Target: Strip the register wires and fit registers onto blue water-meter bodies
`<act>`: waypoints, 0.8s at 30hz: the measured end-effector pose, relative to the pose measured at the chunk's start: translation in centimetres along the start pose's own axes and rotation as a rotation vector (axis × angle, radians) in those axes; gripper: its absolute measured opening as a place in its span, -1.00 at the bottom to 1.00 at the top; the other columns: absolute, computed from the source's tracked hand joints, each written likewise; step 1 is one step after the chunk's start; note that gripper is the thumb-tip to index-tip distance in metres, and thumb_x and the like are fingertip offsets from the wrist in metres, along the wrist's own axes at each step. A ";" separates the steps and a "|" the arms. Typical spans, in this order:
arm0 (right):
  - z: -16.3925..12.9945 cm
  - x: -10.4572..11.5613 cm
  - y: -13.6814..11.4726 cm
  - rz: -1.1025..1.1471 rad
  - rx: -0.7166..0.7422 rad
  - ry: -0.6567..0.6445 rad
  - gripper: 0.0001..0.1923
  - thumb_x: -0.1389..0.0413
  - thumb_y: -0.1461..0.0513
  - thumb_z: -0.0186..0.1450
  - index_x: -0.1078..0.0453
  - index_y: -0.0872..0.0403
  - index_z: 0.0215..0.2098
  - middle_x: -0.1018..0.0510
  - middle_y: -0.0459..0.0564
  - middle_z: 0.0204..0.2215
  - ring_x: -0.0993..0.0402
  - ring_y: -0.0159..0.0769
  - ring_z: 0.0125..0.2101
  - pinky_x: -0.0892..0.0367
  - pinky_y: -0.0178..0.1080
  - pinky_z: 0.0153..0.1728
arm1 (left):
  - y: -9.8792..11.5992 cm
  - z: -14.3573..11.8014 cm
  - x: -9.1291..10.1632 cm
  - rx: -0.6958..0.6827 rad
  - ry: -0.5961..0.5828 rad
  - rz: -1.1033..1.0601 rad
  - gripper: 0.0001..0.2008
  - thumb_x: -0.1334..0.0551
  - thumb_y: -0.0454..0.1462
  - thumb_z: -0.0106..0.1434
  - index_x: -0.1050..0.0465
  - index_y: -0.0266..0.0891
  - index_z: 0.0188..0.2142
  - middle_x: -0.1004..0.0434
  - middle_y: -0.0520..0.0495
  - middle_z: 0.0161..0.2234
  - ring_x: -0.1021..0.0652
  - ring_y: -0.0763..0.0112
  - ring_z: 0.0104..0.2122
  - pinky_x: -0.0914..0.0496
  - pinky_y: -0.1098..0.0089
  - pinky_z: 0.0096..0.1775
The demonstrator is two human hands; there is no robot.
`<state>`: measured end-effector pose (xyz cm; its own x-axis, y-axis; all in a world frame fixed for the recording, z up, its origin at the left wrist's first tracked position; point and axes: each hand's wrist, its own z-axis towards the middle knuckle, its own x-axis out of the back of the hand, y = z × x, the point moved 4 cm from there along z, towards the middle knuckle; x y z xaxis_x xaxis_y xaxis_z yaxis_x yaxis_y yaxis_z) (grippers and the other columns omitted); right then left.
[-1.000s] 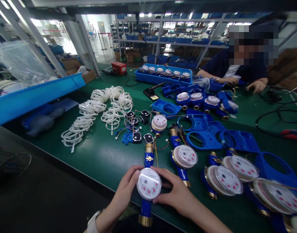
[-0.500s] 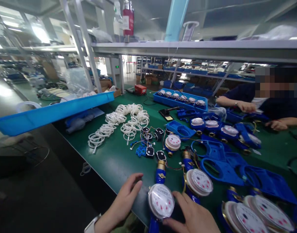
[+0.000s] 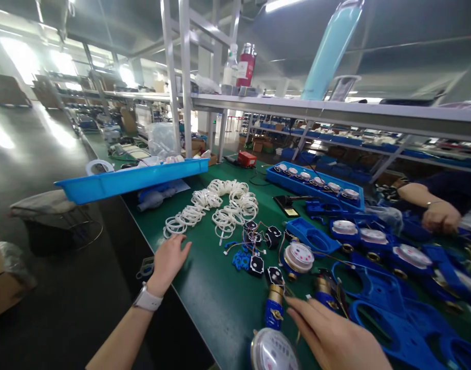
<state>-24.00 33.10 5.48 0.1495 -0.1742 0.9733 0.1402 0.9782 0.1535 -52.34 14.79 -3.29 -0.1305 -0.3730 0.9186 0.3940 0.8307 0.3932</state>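
My left hand (image 3: 169, 259) is at the near end of the white plastic rings (image 3: 192, 215), its thumb apart from the fingers. Its fingertips overlap the nearest ring; whether they touch it I cannot tell. My right hand (image 3: 331, 334) lies beside a water meter (image 3: 274, 352) with a blue body and brass end, fingers stretched out and nothing seen in them. The meter's lower part is cut off by the picture's bottom edge. Just beyond that brass end sits a black square part (image 3: 275, 276) with wires. Another meter (image 3: 299, 257) stands behind my right hand.
Small blue clips (image 3: 241, 260) and wired black modules lie mid-table. Blue plastic housings (image 3: 385, 293) and several meters cover the right side. A blue tray (image 3: 354, 199) holds meters at the back; another blue tray (image 3: 135, 180) overhangs the left edge. A co-worker's hand (image 3: 441, 216) is at far right.
My left hand has left the meter's side and reached forward to the white rings. My right hand has shifted off the dial towards the brass end. The view has swung left.
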 end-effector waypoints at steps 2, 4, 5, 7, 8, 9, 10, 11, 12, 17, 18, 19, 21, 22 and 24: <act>5.7 -1.0 -0.6 0.048 0.090 -0.110 -0.71 0.06 0.32 0.39 -0.41 -0.01 -0.02 -0.52 0.00 -0.23 -0.52 -0.29 -0.29 -0.43 -0.33 -0.37 | -2.0 0.0 0.2 0.059 0.004 0.068 -0.67 -0.11 -0.18 0.32 -0.42 -0.36 -0.04 -0.45 -0.22 -0.10 -0.49 0.12 -0.13 -0.34 0.28 -0.17; 11.3 -2.8 -1.9 0.013 0.193 -0.264 -0.65 0.02 0.41 0.34 -0.40 0.00 0.00 -0.51 0.01 -0.21 -0.49 -0.28 -0.21 -0.40 -0.34 -0.28 | -3.5 0.0 0.0 0.100 -0.007 0.116 -0.68 -0.15 -0.17 0.30 -0.43 -0.37 -0.08 -0.44 -0.24 -0.13 -0.50 0.11 -0.15 -0.35 0.30 -0.20; 13.8 -3.7 -2.7 0.010 0.257 -0.289 -0.63 0.00 0.43 0.33 -0.39 0.00 0.03 -0.50 0.00 -0.20 -0.47 -0.29 -0.17 -0.39 -0.34 -0.21 | -4.1 0.0 -0.2 0.111 -0.013 0.131 -0.69 -0.17 -0.16 0.29 -0.44 -0.36 -0.10 -0.44 -0.23 -0.14 -0.50 0.13 -0.15 -0.35 0.32 -0.21; 17.8 -5.7 -4.2 -0.033 0.359 -0.332 -0.72 -0.03 0.43 0.32 -0.44 0.09 -0.07 -0.49 0.03 -0.22 -0.46 -0.23 -0.16 -0.40 -0.28 -0.22 | -4.7 0.1 -0.7 0.120 -0.016 0.144 -0.71 -0.18 -0.15 0.28 -0.46 -0.32 -0.14 -0.43 -0.19 -0.14 -0.49 0.18 -0.14 -0.35 0.36 -0.19; 19.2 -6.8 -4.8 -0.062 0.405 -0.349 -0.77 -0.04 0.42 0.32 -0.45 0.14 -0.12 -0.49 0.05 -0.24 -0.45 -0.21 -0.17 -0.41 -0.26 -0.24 | -4.9 0.2 -1.0 0.124 -0.012 0.147 -0.72 -0.17 -0.15 0.29 -0.47 -0.30 -0.15 -0.43 -0.18 -0.14 -0.49 0.20 -0.13 -0.34 0.37 -0.19; 20.4 -7.9 -5.2 -0.092 0.449 -0.364 -0.82 -0.04 0.42 0.33 -0.45 0.19 -0.16 -0.48 0.06 -0.24 -0.44 -0.21 -0.17 -0.42 -0.23 -0.24 | -5.0 0.3 -1.3 0.128 -0.004 0.147 -0.73 -0.15 -0.15 0.30 -0.47 -0.29 -0.15 -0.43 -0.17 -0.14 -0.49 0.21 -0.13 -0.34 0.37 -0.18; 21.2 -9.0 -5.6 -0.122 0.492 -0.376 -0.85 -0.04 0.41 0.34 -0.44 0.22 -0.19 -0.48 0.07 -0.24 -0.44 -0.22 -0.17 -0.42 -0.22 -0.24 | -5.1 0.5 -1.5 0.132 0.004 0.145 -0.73 -0.13 -0.16 0.32 -0.47 -0.27 -0.14 -0.43 -0.16 -0.14 -0.49 0.22 -0.13 -0.34 0.37 -0.18; 21.7 -10.0 -5.8 -0.150 0.536 -0.388 -0.87 -0.04 0.40 0.35 -0.43 0.24 -0.21 -0.47 0.07 -0.23 -0.43 -0.23 -0.16 -0.42 -0.21 -0.23 | -5.2 0.7 -1.7 0.134 0.010 0.141 -0.74 -0.11 -0.18 0.33 -0.48 -0.27 -0.14 -0.43 -0.15 -0.14 -0.49 0.23 -0.13 -0.34 0.37 -0.17; 22.1 -10.9 -6.0 -0.176 0.580 -0.402 -0.88 -0.04 0.38 0.36 -0.43 0.24 -0.23 -0.47 0.07 -0.23 -0.42 -0.25 -0.16 -0.42 -0.21 -0.22 | -5.2 0.9 -1.8 0.134 0.014 0.135 -0.75 -0.09 -0.20 0.34 -0.48 -0.26 -0.14 -0.43 -0.15 -0.14 -0.49 0.24 -0.12 -0.34 0.36 -0.16; 22.8 -13.7 -6.2 -0.262 0.747 -0.459 -0.87 -0.04 0.33 0.38 -0.41 0.24 -0.28 -0.47 0.04 -0.24 -0.42 -0.27 -0.16 -0.42 -0.19 -0.20 | -5.1 1.9 -1.7 0.123 0.009 0.087 -0.78 -0.05 -0.28 0.35 -0.47 -0.28 -0.19 -0.48 -0.10 -0.17 -0.50 0.29 -0.14 -0.35 0.34 -0.18; 23.1 -13.9 -6.2 -0.272 0.760 -0.465 -0.87 -0.04 0.33 0.38 -0.40 0.24 -0.27 -0.47 0.04 -0.24 -0.42 -0.27 -0.17 -0.42 -0.19 -0.20 | -5.0 2.2 -1.5 0.125 0.007 0.077 -0.78 -0.05 -0.27 0.36 -0.46 -0.28 -0.19 -0.49 -0.09 -0.18 -0.51 0.30 -0.17 -0.36 0.33 -0.20; 23.4 -14.1 -6.1 -0.280 0.766 -0.470 -0.87 -0.03 0.34 0.38 -0.40 0.24 -0.27 -0.47 0.04 -0.25 -0.42 -0.28 -0.18 -0.42 -0.20 -0.20 | -5.0 2.4 -1.3 0.128 0.005 0.067 -0.77 -0.05 -0.25 0.37 -0.46 -0.27 -0.18 -0.51 -0.08 -0.20 -0.52 0.30 -0.19 -0.36 0.33 -0.22; 24.0 -14.3 -5.9 -0.285 0.769 -0.484 -0.87 -0.03 0.35 0.38 -0.40 0.24 -0.28 -0.47 0.03 -0.26 -0.43 -0.29 -0.20 -0.42 -0.20 -0.21 | -4.8 2.9 -0.9 0.140 0.004 0.055 -0.76 -0.04 -0.22 0.38 -0.45 -0.25 -0.17 -0.52 -0.07 -0.25 -0.53 0.31 -0.25 -0.36 0.33 -0.25; 24.4 -14.4 -5.7 -0.281 0.770 -0.491 -0.88 -0.03 0.35 0.38 -0.40 0.25 -0.28 -0.47 0.02 -0.27 -0.43 -0.30 -0.21 -0.42 -0.20 -0.21 | -4.6 3.2 -0.6 0.146 0.007 0.051 -0.75 -0.04 -0.20 0.38 -0.45 -0.25 -0.17 -0.53 -0.08 -0.26 -0.53 0.31 -0.27 -0.36 0.33 -0.27; 25.0 -14.5 -5.5 -0.259 0.779 -0.505 -0.88 -0.04 0.35 0.37 -0.39 0.24 -0.30 -0.47 0.02 -0.28 -0.43 -0.30 -0.21 -0.41 -0.20 -0.20 | -4.3 3.7 -0.1 0.153 0.014 0.043 -0.73 -0.02 -0.18 0.39 -0.44 -0.26 -0.15 -0.53 -0.10 -0.27 -0.54 0.30 -0.29 -0.36 0.32 -0.28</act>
<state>-51.40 33.12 -5.20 -0.2593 -0.5040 0.8238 -0.6065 0.7488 0.2672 -57.41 12.80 -4.91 -0.1030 -0.3407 0.9345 0.2554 0.8989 0.3559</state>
